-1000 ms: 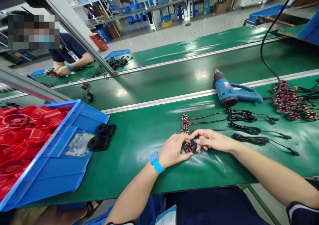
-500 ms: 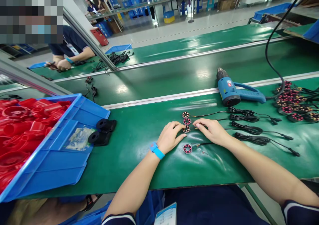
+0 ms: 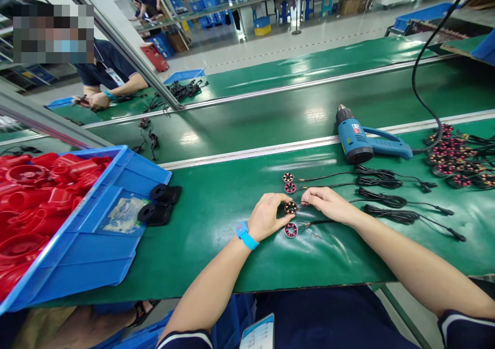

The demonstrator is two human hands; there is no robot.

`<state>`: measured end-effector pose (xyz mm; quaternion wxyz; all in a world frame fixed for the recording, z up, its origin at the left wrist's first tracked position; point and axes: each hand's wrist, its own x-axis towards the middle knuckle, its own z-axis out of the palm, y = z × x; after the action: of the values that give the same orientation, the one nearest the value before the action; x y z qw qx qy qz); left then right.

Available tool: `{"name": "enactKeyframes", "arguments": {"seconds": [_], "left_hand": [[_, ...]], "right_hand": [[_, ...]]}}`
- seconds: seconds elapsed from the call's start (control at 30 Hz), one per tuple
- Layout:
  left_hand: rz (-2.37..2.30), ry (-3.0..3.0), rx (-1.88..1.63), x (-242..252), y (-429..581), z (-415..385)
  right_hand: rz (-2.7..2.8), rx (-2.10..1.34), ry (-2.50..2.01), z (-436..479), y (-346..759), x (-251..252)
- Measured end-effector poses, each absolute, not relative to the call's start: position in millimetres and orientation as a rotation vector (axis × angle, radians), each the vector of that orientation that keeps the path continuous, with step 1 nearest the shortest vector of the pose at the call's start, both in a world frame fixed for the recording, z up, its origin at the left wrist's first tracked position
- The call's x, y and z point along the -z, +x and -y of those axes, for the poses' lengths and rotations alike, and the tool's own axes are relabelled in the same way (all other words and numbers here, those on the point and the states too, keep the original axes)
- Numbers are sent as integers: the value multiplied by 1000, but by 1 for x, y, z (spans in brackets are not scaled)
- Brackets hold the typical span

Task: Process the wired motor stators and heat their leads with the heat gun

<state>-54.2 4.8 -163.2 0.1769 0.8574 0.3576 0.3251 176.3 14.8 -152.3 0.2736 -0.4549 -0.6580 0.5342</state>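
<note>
Two hands on green counter point(image 3: 216, 210), left hand point(image 3: 266, 216) and right hand point(image 3: 328, 204) pinching small round stator point(image 3: 290, 207), lying flat, its black lead point(image 3: 381, 200) trailing rightward.

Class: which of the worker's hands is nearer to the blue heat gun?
Right. The right hand lies below and a little left of the heat gun, well short of it; the left hand lies farther left and lower.

My two bare arms reach forward and come close together, my left hand point(image 3: 266, 216) with a blue band on its wrist curled palm down, my right hand point(image 3: 328, 204) flat with fingers pointing left, and the fingertips of both hands almost meet.
</note>
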Motion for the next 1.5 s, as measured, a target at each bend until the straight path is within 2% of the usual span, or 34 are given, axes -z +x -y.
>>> {"name": "enactKeyframes", "arguments": {"seconds": [0.17, 0.33, 0.63, 0.77, 0.87, 1.13, 1.5], "left_hand": [[-974, 2491, -920, 164, -55, -5], [-965, 2506, -920, 165, -58, -5], [-928, 2480, -763, 164, -57, -5], [-930, 2347, -608, 160, -64, -7], [-950, 2198, -684, 157, -66, -14], [-1154, 2515, -545, 163, -47, -50], [-1016, 2583, -646, 165, -52, -40]], "right_hand": [[1525, -1647, -1194, -14, 177, 152], [1768, -1570, -1204, -12, 177, 154], [1720, -1495, -1255, -11, 173, 159], [1837, -1301, -1287, -11, 183, 150], [1873, -1071, -1349, -17, 195, 139], [2217, -788, -1364, -48, 186, 129], [2071, -1040, -1234, -45, 174, 152]]}}
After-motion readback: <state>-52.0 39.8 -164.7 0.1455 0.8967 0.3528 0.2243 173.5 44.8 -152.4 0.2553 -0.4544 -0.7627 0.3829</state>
